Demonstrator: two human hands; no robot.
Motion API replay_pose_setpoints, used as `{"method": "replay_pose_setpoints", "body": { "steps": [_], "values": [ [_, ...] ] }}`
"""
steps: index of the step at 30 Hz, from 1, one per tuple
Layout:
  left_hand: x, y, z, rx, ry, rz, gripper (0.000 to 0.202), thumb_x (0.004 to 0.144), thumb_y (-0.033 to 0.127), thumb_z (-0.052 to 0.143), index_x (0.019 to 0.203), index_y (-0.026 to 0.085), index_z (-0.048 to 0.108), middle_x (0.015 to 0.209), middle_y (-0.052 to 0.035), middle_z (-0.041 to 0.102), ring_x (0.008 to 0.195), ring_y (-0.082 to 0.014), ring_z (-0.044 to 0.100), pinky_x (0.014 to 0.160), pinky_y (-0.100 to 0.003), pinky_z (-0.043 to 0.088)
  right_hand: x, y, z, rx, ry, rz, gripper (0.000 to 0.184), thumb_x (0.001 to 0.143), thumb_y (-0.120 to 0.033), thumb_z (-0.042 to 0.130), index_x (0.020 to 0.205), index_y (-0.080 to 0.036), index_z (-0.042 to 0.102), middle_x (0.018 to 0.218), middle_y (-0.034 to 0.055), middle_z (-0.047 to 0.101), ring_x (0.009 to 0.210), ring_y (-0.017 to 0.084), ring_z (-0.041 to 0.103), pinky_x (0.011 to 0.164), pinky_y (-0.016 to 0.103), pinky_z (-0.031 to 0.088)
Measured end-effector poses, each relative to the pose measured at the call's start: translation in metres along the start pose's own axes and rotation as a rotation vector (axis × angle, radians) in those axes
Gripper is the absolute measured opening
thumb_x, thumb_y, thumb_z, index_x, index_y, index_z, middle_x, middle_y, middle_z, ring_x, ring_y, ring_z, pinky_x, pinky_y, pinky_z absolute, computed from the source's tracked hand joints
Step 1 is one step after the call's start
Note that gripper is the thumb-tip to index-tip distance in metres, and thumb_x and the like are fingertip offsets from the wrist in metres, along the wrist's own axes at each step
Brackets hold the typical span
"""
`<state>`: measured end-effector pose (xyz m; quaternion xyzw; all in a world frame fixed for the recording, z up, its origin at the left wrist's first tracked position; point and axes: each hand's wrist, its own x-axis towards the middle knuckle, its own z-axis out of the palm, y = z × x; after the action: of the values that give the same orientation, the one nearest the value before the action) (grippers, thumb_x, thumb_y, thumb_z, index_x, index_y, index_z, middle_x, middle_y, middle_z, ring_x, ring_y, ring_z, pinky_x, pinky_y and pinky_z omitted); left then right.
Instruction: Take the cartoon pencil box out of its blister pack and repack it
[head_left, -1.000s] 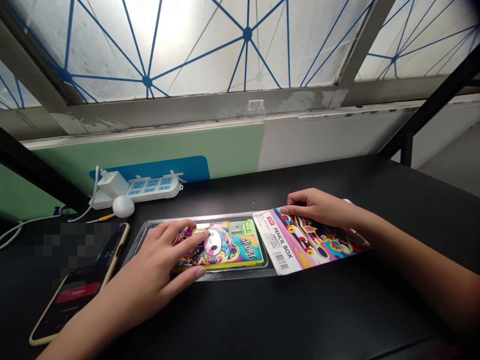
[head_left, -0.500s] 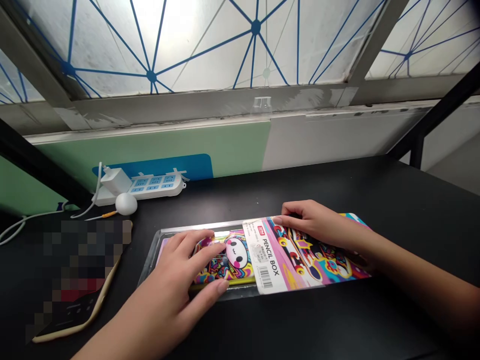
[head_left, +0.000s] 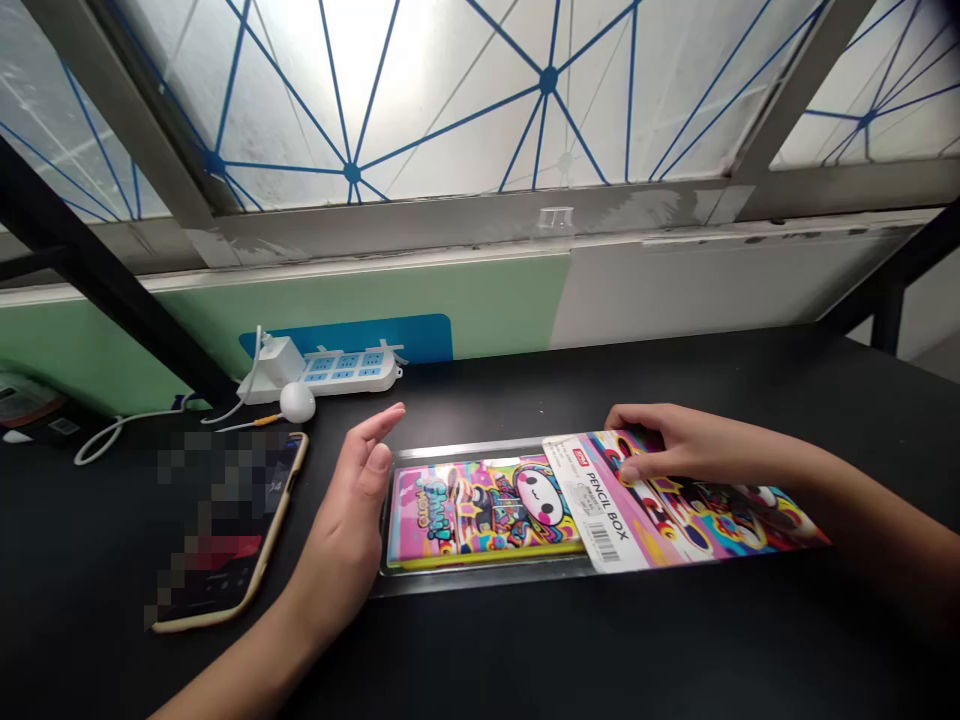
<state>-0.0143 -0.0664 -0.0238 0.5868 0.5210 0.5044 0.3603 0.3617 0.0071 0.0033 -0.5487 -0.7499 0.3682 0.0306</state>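
Note:
A colourful pencil box (head_left: 487, 515) with a white cartoon face lies in a clear plastic tray (head_left: 510, 574) on the black table. A printed card sleeve (head_left: 611, 520) marked "PENCIL BOX" covers the tray's right part. My left hand (head_left: 349, 515) stands on its side at the tray's left end, fingers stretched out and thumb raised, holding nothing. My right hand (head_left: 675, 445) grips the sleeve at its far edge, thumb on the printed face and fingers curled over the edge. The right part of the pencil box is hidden under the sleeve.
A phone (head_left: 262, 540) in a pale case, its screen partly blurred out, lies left of my left hand. Behind it are a white power strip (head_left: 360, 372), a plugged-in charger (head_left: 279, 362) and a round white object (head_left: 298, 402) on a cable. Black frame bars rise at both sides.
My left hand has lifted off the pencil box and moved to the tray's left end, uncovering the box. My right hand keeps its grip on the sleeve. The camera view has turned left.

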Motion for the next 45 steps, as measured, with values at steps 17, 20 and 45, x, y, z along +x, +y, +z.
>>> {"method": "replay_pose_setpoints", "body": {
  "steps": [17,20,45],
  "values": [
    [0.000,0.002,0.006,-0.493,0.096,0.008,0.046,0.106,0.060,0.035,0.123,0.025,0.060,0.147,-0.0077,0.058,0.146,-0.0249,0.042,0.123,-0.045,0.025,0.062,-0.164,0.070,-0.504,0.026,-0.361,0.053,0.093,-0.069,0.053,0.098,-0.018,0.068,0.108,0.0139,0.067,0.098,0.032,0.061,0.075,0.039,0.047],
    [0.003,0.002,0.001,-0.388,0.092,-0.072,0.024,0.104,0.035,0.048,0.124,0.027,0.059,0.147,-0.0055,0.056,0.146,-0.0233,0.042,0.121,-0.043,0.028,0.068,-0.178,0.079,-0.622,0.115,-0.407,0.054,0.094,-0.067,0.056,0.109,-0.016,0.067,0.110,0.0141,0.069,0.099,0.032,0.064,0.077,0.040,0.047],
    [0.023,-0.002,-0.002,-0.398,0.252,-0.502,0.033,0.086,0.009,0.071,0.115,0.025,0.069,0.125,-0.0082,0.066,0.108,-0.0201,0.068,0.075,-0.023,0.057,0.013,-0.054,0.051,-0.168,0.220,-0.066,0.047,0.093,-0.069,0.053,0.095,-0.024,0.066,0.087,0.0055,0.075,0.072,0.023,0.067,0.057,0.032,0.045]
  ]
}}
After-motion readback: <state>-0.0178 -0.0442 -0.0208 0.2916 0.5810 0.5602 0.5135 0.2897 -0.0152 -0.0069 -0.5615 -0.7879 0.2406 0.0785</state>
